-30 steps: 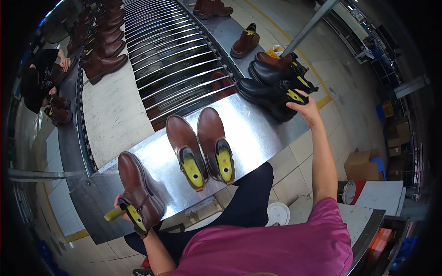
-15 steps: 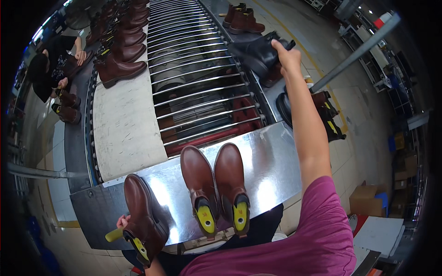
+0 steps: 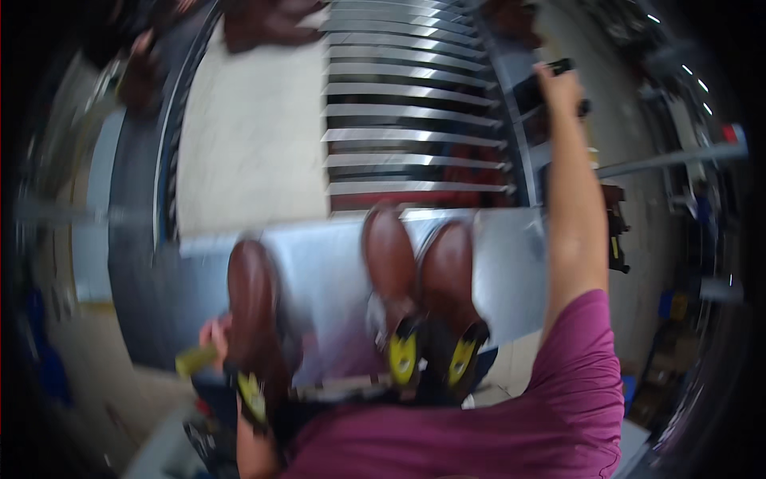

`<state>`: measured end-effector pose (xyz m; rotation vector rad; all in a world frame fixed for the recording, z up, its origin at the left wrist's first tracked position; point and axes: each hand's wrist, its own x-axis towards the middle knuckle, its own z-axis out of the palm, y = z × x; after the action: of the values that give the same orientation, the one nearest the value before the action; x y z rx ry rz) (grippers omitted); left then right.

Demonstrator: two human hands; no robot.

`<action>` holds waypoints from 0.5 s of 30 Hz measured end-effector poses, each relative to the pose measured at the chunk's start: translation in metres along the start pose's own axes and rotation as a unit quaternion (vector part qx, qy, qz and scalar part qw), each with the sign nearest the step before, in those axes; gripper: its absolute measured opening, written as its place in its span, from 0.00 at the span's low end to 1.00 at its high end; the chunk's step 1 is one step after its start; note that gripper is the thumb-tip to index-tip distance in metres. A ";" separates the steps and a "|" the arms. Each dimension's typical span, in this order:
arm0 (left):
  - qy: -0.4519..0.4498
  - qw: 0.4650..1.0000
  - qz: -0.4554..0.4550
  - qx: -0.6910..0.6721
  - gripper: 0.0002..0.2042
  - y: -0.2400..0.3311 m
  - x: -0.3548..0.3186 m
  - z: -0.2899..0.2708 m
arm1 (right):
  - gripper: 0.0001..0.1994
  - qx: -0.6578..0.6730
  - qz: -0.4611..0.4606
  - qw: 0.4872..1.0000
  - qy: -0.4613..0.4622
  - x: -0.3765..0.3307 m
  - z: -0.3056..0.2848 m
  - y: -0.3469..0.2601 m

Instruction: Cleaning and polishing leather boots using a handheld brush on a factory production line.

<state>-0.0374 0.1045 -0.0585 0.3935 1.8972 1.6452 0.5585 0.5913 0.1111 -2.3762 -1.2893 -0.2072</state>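
Note:
My left hand (image 3: 215,334), partly hidden behind a brown ankle boot (image 3: 254,295), is closed on a yellow-green strip (image 3: 196,360) whose end sticks out to the left. That boot lies toe away from me on the left of a shiny metal table (image 3: 319,271); a yellow-green insole shows in its opening. A pair of brown boots, a left one (image 3: 388,255) and a right one (image 3: 447,267), stands further right with toes pointing away. My right arm reaches far out to the right, and my right hand (image 3: 563,89) is closed on a black boot (image 3: 530,96), blurred and partly covered.
Beyond the table runs a roller conveyor (image 3: 411,112) beside a pale belt (image 3: 251,144) with brown boots (image 3: 271,24) at its far end. More boots (image 3: 616,231) stand at the right. A metal pole (image 3: 670,158) juts in there. A co-worker's hand (image 3: 142,41) shows far left.
The view has swung and blurred, so the table and boots sit higher in the picture, the pair further right. My right hand keeps hold of the black boot; my left keeps the strip.

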 end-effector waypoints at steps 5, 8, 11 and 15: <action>-0.068 0.992 0.103 -0.036 0.11 0.020 -0.010 0.035 | 0.32 0.152 -0.161 0.969 -0.106 -0.136 -0.120 -0.001; -0.067 0.991 0.109 -0.044 0.10 0.016 -0.013 0.022 | 0.21 0.387 -0.198 0.889 -0.144 -0.253 -0.191 -0.009; -0.088 0.984 0.132 -0.076 0.09 0.016 -0.012 0.025 | 0.25 0.483 -0.371 0.791 -0.054 -0.374 -0.258 0.001; -0.104 0.981 0.151 -0.059 0.10 0.025 -0.014 0.022 | 0.25 0.422 -0.441 0.747 -0.264 -0.522 -0.258 0.002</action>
<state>-0.0171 0.1190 -0.0323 0.8043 1.6359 1.8189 0.2872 0.0795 0.1719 -0.9364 -2.0896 0.7005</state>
